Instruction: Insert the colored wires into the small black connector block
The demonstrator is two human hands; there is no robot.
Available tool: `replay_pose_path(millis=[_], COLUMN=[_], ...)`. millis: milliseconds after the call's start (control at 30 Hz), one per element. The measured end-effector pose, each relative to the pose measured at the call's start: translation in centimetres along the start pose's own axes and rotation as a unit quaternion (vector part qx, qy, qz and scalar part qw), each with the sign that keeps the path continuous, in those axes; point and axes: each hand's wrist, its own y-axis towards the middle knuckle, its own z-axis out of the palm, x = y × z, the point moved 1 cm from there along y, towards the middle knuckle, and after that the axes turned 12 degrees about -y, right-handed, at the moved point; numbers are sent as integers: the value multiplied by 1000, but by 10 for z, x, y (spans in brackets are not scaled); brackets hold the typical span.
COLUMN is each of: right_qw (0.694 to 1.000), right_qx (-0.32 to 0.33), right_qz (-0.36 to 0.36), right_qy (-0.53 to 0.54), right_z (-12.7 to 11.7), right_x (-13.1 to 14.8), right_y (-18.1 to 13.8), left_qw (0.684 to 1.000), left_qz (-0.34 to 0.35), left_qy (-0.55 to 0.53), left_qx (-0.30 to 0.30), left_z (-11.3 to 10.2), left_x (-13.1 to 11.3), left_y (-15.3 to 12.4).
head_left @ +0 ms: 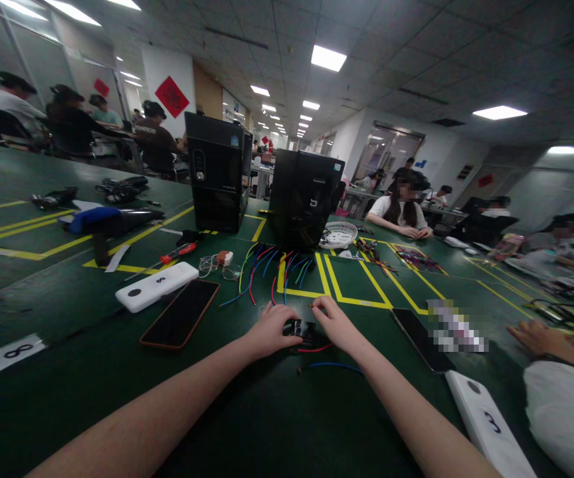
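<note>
My left hand (271, 332) has its thumb and fingers closed around the left side of a small black block-shaped part (305, 329), low over the green table. Across from it, the fingers of my right hand (335, 321) are pinched together beside the block; a tiny brownish tip shows at them, too small to name. A short red wire (317, 348) runs under the block towards my right hand, and whether it is joined to the block cannot be seen. Closer to me lies a loose blue wire (334, 365). Several red, blue and green wires (274, 265) are spread out beyond my hands.
Two black computer towers (217, 179) (299, 199) stand behind the wires. On the left are a phone (181, 313), a white power bank (157, 287), eyeglasses (220, 267) and a red screwdriver (178, 253). Another phone (421, 338) and a co-worker's hand (543, 342) are on the right.
</note>
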Motion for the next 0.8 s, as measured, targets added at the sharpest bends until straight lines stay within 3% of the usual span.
replay_pose_path(millis=[67,133,200,300,400,567,800], right_qw=[999,995,985,976,974,961,948], right_qx=[-5,41,102,117,110,168,180], right_qz=[-34,-87,-137,-171,-164,-157,-103], right_qy=[0,-8,-19,-66,-110,-151,-240], right_z=[-14,-21,-21,-14,-14,-21,-2], right_x=[5,13,22,30,31,30,30], right_y=[-8,-22,-38,-55,-60,-63,-63], left_qw=[1000,1000,1000,1000,999,999,999], left_qz=[0,6,15,21,26,22,14], left_qy=[1,0,-1,-2,-4,-12,-12], left_qx=[-1,-6,-11,-18,-27,-41,-44], left_z=[1,2,3,5,6,6,6], left_x=[1,1,1,1,2,4,5], left_y=[0,0,0,0,-1,-2,-1])
